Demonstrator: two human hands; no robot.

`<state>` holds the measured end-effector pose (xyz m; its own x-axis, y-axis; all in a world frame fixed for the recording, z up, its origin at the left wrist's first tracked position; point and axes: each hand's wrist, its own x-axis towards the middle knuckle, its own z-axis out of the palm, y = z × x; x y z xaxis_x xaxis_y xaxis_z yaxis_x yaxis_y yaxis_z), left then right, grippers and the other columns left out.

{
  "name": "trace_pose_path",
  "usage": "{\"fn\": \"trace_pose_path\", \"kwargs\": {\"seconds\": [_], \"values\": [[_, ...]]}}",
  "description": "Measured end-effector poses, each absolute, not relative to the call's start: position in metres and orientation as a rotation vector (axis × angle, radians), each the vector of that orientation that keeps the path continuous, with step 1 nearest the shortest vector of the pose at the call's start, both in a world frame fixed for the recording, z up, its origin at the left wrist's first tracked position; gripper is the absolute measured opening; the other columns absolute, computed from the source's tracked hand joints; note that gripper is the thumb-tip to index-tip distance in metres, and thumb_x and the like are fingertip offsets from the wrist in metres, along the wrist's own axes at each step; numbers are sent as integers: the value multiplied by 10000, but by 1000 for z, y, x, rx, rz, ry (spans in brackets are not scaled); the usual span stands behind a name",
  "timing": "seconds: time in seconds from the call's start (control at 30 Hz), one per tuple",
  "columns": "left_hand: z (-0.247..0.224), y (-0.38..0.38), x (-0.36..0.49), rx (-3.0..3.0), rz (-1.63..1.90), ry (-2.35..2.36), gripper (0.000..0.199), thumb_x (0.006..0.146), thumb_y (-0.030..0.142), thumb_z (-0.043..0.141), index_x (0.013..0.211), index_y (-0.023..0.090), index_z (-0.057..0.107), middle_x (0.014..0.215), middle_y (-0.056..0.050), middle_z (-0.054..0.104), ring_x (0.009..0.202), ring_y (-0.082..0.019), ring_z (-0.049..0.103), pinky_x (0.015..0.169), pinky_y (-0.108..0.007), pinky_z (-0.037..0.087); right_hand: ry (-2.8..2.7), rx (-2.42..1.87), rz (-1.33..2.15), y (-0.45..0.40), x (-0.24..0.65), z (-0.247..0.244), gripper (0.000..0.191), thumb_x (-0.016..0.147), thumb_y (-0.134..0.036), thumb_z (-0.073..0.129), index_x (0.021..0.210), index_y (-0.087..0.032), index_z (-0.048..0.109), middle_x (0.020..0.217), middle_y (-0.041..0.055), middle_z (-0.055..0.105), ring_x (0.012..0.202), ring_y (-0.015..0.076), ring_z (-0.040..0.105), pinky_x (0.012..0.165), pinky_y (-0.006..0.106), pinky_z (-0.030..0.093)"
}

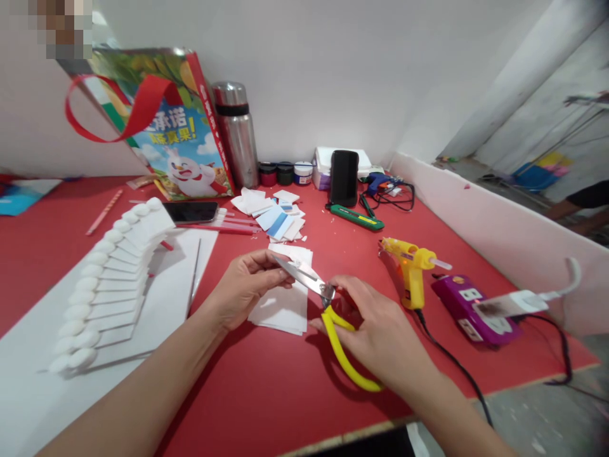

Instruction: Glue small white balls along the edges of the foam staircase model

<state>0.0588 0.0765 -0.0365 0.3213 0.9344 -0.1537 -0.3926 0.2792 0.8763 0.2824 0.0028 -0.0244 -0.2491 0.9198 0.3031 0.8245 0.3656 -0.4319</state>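
Observation:
My right hand [375, 317] is wrapped round the yellow-handled scissors [340, 352], whose blades point left toward my left hand [252, 279]. The fingers of my left hand are pinched together at the blade tips; what they hold is too small to make out. Under the blades lie white paper sheets [285, 311] on the red table [228, 387]. A pile of white and blue paper pieces [276, 219] sits behind them. On the left, a curved row of white pieces with round white tops [90, 285] stands on a white board [28, 381].
A yellow glue gun [412, 266] and a purple power strip [471, 311] with cables are at right. Behind are a green cutter [356, 217], black phone [344, 178], steel flask [238, 133], paint jars [285, 173] and gift bag [190, 152]. A person's arm [571, 206] shows far right.

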Motion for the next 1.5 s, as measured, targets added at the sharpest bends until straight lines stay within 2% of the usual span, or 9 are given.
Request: {"fn": "trace_pose_path", "kwargs": {"seconds": [0.4, 0.5, 0.67, 0.77, 0.93, 1.07, 1.2, 1.33, 1.5], "values": [[-38, 76, 58, 863, 991, 794, 140, 712, 143, 875, 819, 155, 786, 775, -22, 767, 704, -102, 713, 731, -192, 574, -2065, -1476, 279, -3, 283, -29, 472, 809, -353, 842, 1158, -196, 565, 979, 47, 732, 865, 244, 715, 740, 327, 524], [-38, 75, 58, 834, 991, 794, 156, 701, 140, 888, 811, 158, 778, 755, -19, 764, 691, -105, 722, 717, -186, 579, -2004, -1543, 380, -5, 281, -25, 439, 807, -367, 842, 1123, -210, 581, 907, 19, 720, 776, 208, 698, 687, 289, 503], [-36, 75, 56, 824, 971, 780, 176, 722, 168, 889, 872, 170, 797, 883, -47, 794, 731, -116, 741, 745, -202, 599, -1677, -1843, 607, -2, 286, -12, 356, 888, -519, 713, 1059, -238, 580, 719, -31, 659, 572, 174, 631, 554, 264, 454], [-34, 75, 56, 835, 976, 759, 190, 727, 152, 883, 896, 183, 802, 923, -39, 794, 767, -121, 746, 783, -215, 607, -1718, -2040, 466, 6, 293, -6, 389, 908, -555, 664, 1083, -221, 572, 770, 27, 698, 680, 247, 693, 605, 307, 453], [-32, 73, 57, 897, 1001, 718, 206, 727, 133, 876, 913, 188, 805, 967, -33, 784, 828, -120, 729, 825, -221, 602, -1921, -2409, 205, 20, 289, 0, 251, 978, -341, 577, 1135, -146, 558, 889, 150, 740, 874, 349, 743, 644, 342, 419], [-30, 72, 56, 938, 1007, 717, 208, 735, 151, 873, 927, 194, 804, 1007, -38, 776, 854, -124, 712, 829, -231, 594, -2079, -2466, 57, 25, 281, -3, 160, 987, -274, 528, 1026, -124, 567, 815, 152, 722, 807, 325, 746, 628, 338, 411], [-32, 75, 53, 1000, 1024, 784, 209, 741, 203, 875, 937, 204, 803, 949, -37, 762, 816, -130, 697, 793, -245, 580, -2223, -2285, -173, 27, 280, -5, 201, 982, -332, 542, 958, -137, 589, 850, 166, 707, 714, 291, 726, 615, 340, 420], [-38, 79, 49, 1125, 1060, 907, 232, 759, 264, 863, 968, 196, 792, 883, -38, 737, 789, -139, 675, 750, -251, 564, -2281, -2227, -148, 27, 281, 1, 250, 969, -387, 596, 922, -142, 618, 831, 164, 702, 740, 327, 730, 598, 357, 430], [-38, 82, 46, 1176, 1107, 954, 236, 753, 268, 865, 946, 186, 757, 852, -16, 707, 781, -129, 658, 738, -242, 556, -2196, -2157, -137, 28, 281, 8, 246, 1012, -323, 522, 965, -122, 658, 872, 171, 718, 781, 329, 731, 604, 364, 441]]}}
